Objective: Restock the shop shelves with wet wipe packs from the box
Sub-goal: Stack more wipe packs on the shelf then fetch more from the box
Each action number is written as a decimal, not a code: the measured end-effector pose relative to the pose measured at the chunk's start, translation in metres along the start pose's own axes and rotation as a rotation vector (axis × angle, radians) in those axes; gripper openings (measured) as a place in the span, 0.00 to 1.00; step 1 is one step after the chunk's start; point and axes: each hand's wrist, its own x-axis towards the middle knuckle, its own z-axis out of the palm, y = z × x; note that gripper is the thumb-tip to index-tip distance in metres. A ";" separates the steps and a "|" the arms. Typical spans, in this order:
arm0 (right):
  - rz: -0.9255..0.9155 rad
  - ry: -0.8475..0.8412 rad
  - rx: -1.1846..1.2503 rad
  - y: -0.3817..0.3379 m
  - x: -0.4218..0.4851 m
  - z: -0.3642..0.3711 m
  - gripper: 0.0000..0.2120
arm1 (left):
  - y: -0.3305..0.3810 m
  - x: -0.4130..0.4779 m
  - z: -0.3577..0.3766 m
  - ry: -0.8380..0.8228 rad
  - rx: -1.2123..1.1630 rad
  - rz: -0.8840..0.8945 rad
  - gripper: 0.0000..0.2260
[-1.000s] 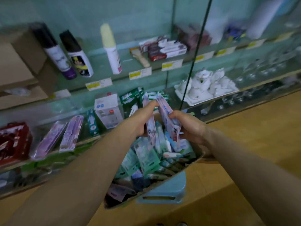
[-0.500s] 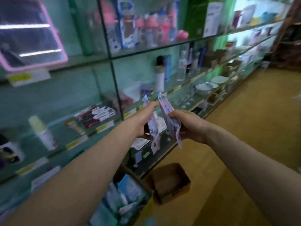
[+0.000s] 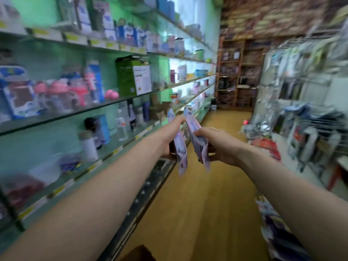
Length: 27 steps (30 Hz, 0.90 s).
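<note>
Head camera view: a person is standing in a shop aisle, stretching both arms forward above the wooden floor (image 3: pixel 197 204). The left hand (image 3: pixel 170 140) is gripping one wet wipe pack (image 3: pixel 179 146) upright, and the right hand (image 3: pixel 220 146) is gripping a second pack (image 3: pixel 195 136) just beside it. Glass shelves (image 3: pixel 105 108) along the left are carrying blurred pink bottles (image 3: pixel 60 95) and a green box (image 3: pixel 133 76). A brown box corner (image 3: pixel 139 254) is showing at the near edge, its contents hidden. Wire racks (image 3: pixel 310 119) on the right are holding hanging packets.
</note>
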 end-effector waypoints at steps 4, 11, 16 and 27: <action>-0.019 0.148 -0.030 -0.009 -0.008 -0.071 0.12 | 0.040 0.022 0.066 -0.084 0.078 0.078 0.24; 0.005 0.407 -0.045 -0.024 -0.030 -0.175 0.12 | 0.104 0.046 0.169 -0.248 0.173 0.202 0.21; -0.011 0.583 -0.073 -0.034 -0.044 -0.232 0.08 | 0.143 0.076 0.236 -0.364 0.245 0.284 0.34; -0.049 0.982 -0.177 -0.076 -0.063 -0.333 0.14 | 0.236 0.112 0.354 -0.729 0.241 0.389 0.29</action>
